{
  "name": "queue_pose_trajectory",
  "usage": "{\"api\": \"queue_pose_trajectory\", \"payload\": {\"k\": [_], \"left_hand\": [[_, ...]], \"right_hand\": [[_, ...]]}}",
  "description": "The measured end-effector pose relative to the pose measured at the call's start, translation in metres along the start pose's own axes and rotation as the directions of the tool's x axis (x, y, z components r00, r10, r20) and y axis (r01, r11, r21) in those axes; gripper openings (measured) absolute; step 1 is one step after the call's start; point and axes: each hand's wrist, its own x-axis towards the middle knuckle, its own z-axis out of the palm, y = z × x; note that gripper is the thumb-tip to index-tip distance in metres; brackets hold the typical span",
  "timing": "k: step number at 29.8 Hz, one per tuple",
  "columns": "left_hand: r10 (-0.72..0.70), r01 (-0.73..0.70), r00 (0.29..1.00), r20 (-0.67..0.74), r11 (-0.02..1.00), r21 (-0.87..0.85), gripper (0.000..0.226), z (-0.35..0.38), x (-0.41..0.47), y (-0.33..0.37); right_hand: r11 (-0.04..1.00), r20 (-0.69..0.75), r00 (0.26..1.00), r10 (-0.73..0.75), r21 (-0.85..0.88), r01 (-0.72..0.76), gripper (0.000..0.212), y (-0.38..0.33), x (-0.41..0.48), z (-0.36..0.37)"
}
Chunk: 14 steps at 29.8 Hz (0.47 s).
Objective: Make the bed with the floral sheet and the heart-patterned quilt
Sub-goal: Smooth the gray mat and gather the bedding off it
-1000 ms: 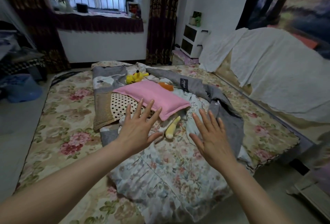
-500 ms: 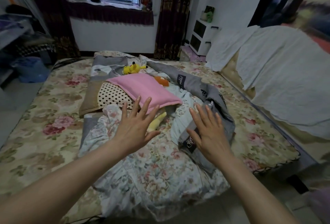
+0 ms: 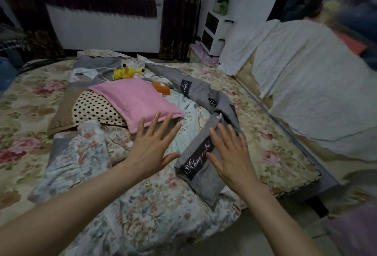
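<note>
While outspread, left hand [image 3: 151,153], right hand [image 3: 232,161]

body in view: left hand [image 3: 152,151], right hand [image 3: 232,159], left forearm [image 3: 71,200], right forearm [image 3: 285,221]. both forearms bare as far as the frame edge; wrists bare too. fingers long, slender. nails short, rounded, faint gloss on the left hand's.

Fingers splayed, the left hand [image 3: 152,151] is at the pillow's [image 3: 134,100] 5 o'clock, the right hand [image 3: 232,157] at its 3 o'clock over the grey quilt [image 3: 201,92], a yellow toy [image 3: 124,72] at the pillow's 12 o'clock.
</note>
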Motion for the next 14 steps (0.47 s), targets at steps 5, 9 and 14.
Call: {"api": "queue_pose_trajectory", "payload": {"k": [5, 9, 14], "left_hand": [[-0.028, 0.029, 0.999, 0.020, 0.999, -0.027, 0.080, 0.016, 0.060, 0.016], [-0.065, 0.065, 0.997, 0.035, 0.998, 0.000, 0.082, 0.025, 0.082, 0.015], [-0.119, 0.119, 0.992, 0.026, 0.993, 0.026, 0.083, 0.034, 0.098, 0.019]], "right_hand": [[0.998, -0.017, 1.000, -0.019, -0.056, 0.018, 0.065, 0.049, 0.037, -0.003], [0.998, -0.024, 0.999, -0.044, -0.034, 0.044, 0.066, 0.072, 0.067, 0.002], [0.991, -0.051, 0.990, -0.131, -0.012, 0.131, 0.065, 0.096, 0.097, 0.004]]}}
